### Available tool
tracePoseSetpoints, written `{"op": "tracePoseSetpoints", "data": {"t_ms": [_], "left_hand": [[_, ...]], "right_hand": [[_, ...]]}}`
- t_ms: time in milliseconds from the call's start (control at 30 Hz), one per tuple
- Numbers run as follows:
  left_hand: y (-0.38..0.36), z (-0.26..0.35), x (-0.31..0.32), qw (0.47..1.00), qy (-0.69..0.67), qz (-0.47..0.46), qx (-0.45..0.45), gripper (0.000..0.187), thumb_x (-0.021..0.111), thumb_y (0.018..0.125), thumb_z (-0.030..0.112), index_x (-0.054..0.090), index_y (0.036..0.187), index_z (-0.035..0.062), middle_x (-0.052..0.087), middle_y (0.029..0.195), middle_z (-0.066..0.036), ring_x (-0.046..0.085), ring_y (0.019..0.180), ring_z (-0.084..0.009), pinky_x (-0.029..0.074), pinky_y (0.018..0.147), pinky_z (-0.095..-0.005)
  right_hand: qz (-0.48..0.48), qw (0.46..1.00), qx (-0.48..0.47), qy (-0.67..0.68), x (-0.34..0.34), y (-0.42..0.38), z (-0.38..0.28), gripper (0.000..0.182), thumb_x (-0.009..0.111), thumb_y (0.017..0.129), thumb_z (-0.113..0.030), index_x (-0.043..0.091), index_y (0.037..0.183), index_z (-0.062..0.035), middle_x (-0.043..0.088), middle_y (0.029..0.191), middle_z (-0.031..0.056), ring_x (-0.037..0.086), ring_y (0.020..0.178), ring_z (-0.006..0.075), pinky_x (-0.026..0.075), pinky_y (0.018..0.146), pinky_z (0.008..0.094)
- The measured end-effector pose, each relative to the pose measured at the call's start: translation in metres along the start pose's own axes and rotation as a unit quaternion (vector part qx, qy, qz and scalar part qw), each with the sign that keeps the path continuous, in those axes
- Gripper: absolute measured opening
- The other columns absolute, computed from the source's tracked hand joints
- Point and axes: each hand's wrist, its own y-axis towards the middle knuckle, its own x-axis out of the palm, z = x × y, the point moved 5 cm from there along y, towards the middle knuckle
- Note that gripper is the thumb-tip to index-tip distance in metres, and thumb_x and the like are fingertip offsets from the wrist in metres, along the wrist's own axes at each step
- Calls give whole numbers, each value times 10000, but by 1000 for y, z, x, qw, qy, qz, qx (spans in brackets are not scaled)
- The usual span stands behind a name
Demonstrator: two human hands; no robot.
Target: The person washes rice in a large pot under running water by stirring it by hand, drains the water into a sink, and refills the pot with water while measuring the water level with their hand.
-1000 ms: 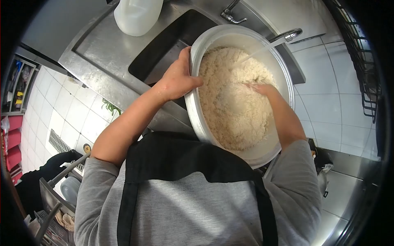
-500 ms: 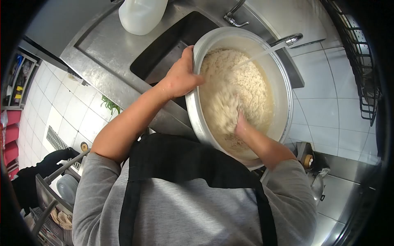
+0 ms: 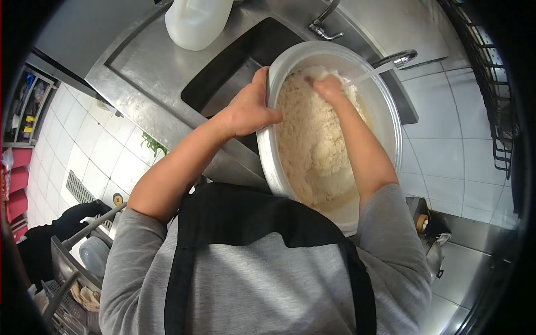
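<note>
A large round metal pot point(image 3: 272, 167) full of wet white rice point(image 3: 312, 151) rests tilted on the edge of a steel sink point(image 3: 223, 72). My left hand point(image 3: 250, 106) grips the pot's left rim, thumb inside. My right hand point(image 3: 328, 88) is plunged into the rice at the far side of the pot, fingers curled in the grains. A stream of water point(image 3: 368, 72) runs from the tap point(image 3: 399, 57) into the pot just beside that hand.
A white plastic jug point(image 3: 198, 21) stands on the steel counter behind the sink. White wall tiles lie to the right, with a dark wire rack point(image 3: 497, 95) at the far right. A trolley with dishes point(image 3: 84, 257) is at lower left.
My right hand swept from the pot's right side to its near edge, then up to the far side under the water stream. The left hand kept its grip on the rim.
</note>
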Motion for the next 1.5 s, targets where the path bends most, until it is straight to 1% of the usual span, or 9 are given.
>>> {"op": "tracePoseSetpoints", "data": {"t_ms": [167, 367, 467, 533, 700, 933, 1167, 1300, 1500], "left_hand": [[0, -2, -1, 1000, -13, -3, -11, 841, 661, 613, 57, 245, 1332, -70, 504, 1166, -202, 509, 1095, -262, 377, 967, -310], [0, -8, 9, 993, -92, 75, 17, 821, 653, 607, 25, 270, 1329, -54, 507, 1166, -179, 493, 1111, -251, 353, 988, -308], [-1, -3, 11, 993, -97, 70, 11, 829, 649, 603, 18, 266, 1336, -46, 497, 1177, -173, 479, 1122, -248, 339, 997, -307], [-1, -5, 12, 993, -94, 71, 11, 824, 637, 602, 14, 266, 1335, -46, 493, 1179, -174, 477, 1122, -245, 338, 996, -303], [-4, -1, 9, 995, -83, 59, -15, 811, 601, 604, 5, 257, 1337, -47, 489, 1179, -180, 474, 1123, -243, 333, 995, -294], [-3, -8, 7, 996, -72, 53, 14, 876, 631, 608, 69, 197, 1354, -77, 514, 1155, -245, 516, 1097, -305, 378, 963, -322], [-4, -6, 8, 995, -84, 54, -5, 830, 622, 616, 9, 236, 1347, -60, 464, 1232, -184, 459, 1152, -232, 325, 1003, -281], [-6, -1, 8, 994, -97, 54, 1, 821, 606, 616, 1, 235, 1345, -68, 459, 1226, -185, 451, 1157, -229, 326, 1000, -281], [-3, -6, 11, 994, -81, 67, 15, 826, 600, 613, 23, 227, 1345, -67, 478, 1198, -211, 466, 1144, -265, 345, 987, -302]], "right_hand": [[-51, 950, -234, -202, 32, -74, -4, 702, 691, 679, -315, 477, 1293, -53, 377, 1361, 235, 346, 1276, 358, 351, 1018, 403], [-111, 910, -147, -371, 56, -180, 88, 866, 777, 651, -333, 363, 1380, -117, 140, 1458, 232, 202, 1322, 437, 274, 1065, 502], [-167, 867, -285, -373, 74, -228, 82, 844, 752, 636, -398, 429, 1306, 1, 295, 1375, 234, 285, 1277, 399, 233, 1071, 495], [-351, 768, -220, -488, 109, -221, 48, 792, 648, 729, -460, 366, 1370, -91, 280, 1424, 179, 244, 1305, 415, 217, 1088, 488], [-170, 715, -329, -593, 169, -161, 25, 724, 389, 840, -575, 271, 1431, -174, 235, 1488, 94, 196, 1358, 357, 125, 1122, 459], [-67, 927, -69, -361, 99, -9, 49, 722, 302, 850, -629, 217, 1444, -227, 205, 1500, 74, 200, 1361, 316, 85, 1124, 464], [-292, 880, -32, -375, 13, -31, 167, 713, 254, 890, -605, 177, 1457, -181, 106, 1523, 74, 63, 1402, 297, 77, 1127, 457], [-295, 943, 154, 31, 55, -29, 306, 549, 333, 965, -433, 231, 1443, -184, 123, 1512, 119, 211, 1357, 299, 155, 1110, 460], [-231, 886, 215, 340, 103, -152, 183, 511, 346, 949, -415, 312, 1379, -141, 229, 1445, 133, 282, 1309, 311, 221, 1068, 443]]}}
